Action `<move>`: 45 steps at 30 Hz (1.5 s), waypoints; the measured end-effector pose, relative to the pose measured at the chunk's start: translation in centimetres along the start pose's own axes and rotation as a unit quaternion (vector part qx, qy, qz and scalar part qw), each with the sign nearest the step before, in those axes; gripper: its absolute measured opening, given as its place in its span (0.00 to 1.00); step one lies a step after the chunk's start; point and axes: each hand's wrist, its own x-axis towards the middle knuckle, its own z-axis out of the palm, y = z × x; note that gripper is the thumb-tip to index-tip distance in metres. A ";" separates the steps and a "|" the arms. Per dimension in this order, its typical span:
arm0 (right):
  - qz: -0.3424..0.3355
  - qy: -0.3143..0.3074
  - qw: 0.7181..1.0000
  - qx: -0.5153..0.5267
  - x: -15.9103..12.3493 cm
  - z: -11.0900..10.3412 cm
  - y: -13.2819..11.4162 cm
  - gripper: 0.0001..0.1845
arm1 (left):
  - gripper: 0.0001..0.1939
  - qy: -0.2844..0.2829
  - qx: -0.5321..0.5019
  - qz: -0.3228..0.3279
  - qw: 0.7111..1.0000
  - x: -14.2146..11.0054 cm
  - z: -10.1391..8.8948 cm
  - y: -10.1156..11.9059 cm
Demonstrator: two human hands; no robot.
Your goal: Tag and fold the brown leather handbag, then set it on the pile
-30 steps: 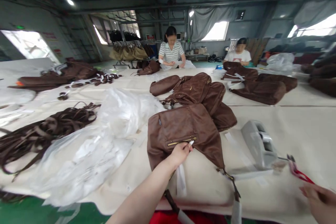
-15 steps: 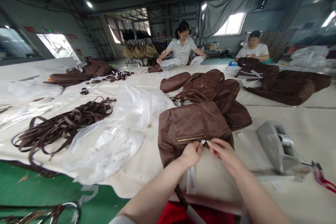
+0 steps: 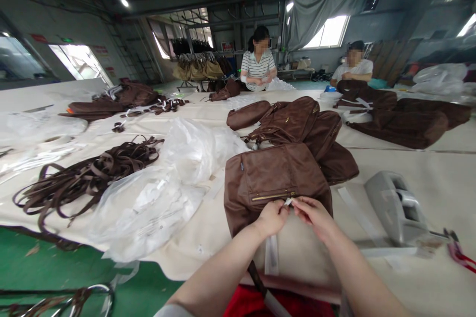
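Left hand (image 3: 273,217): is pinching a small white tab (image 3: 287,201), steadying it at the zipper's end.
Right hand (image 3: 313,214): is gripping the same tab, fingertips meeting the left's.
Brown leather bag (image 3: 273,178): is lying flat just beyond both hands, brass zipper (image 3: 273,196) facing up for reach.
Tape dispenser (image 3: 396,208): is sitting right of the hands.

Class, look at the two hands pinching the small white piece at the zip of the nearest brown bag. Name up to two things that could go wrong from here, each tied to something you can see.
1. The left hand and right hand pinch a small white piece by the fingertips only; it could slip or tear.
2. The brown bag lies near the table edge, with a strap hanging over; a tug might drag it off.
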 end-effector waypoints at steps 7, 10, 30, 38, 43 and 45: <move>-0.044 -0.016 0.996 -0.075 0.2 1.4 -1.5 0.18 | 0.13 -0.022 0.116 0.042 0.992 -0.7 0.3 0.5; -0.098 0.015 0.969 -0.227 0.5 2.1 -1.6 0.14 | 0.14 -0.009 0.188 0.011 0.982 -1.2 0.6 0.6; 0.000 0.021 0.999 -0.028 -1.8 0.1 0.3 0.20 | 0.14 0.004 -0.060 0.005 0.998 -0.2 0.1 -0.5; -0.007 0.046 0.992 -0.115 -1.9 0.5 0.6 0.18 | 0.13 -0.034 -0.314 -0.130 0.940 -0.2 -0.2 -0.3; -0.023 0.029 0.987 -0.157 -1.4 0.8 1.1 0.14 | 0.20 -0.024 -0.338 -0.157 0.928 -0.7 -0.7 1.0; -0.020 0.000 0.989 -0.145 -1.3 0.8 1.2 0.14 | 0.19 -0.020 -0.379 -0.214 0.900 -1.1 -0.9 1.7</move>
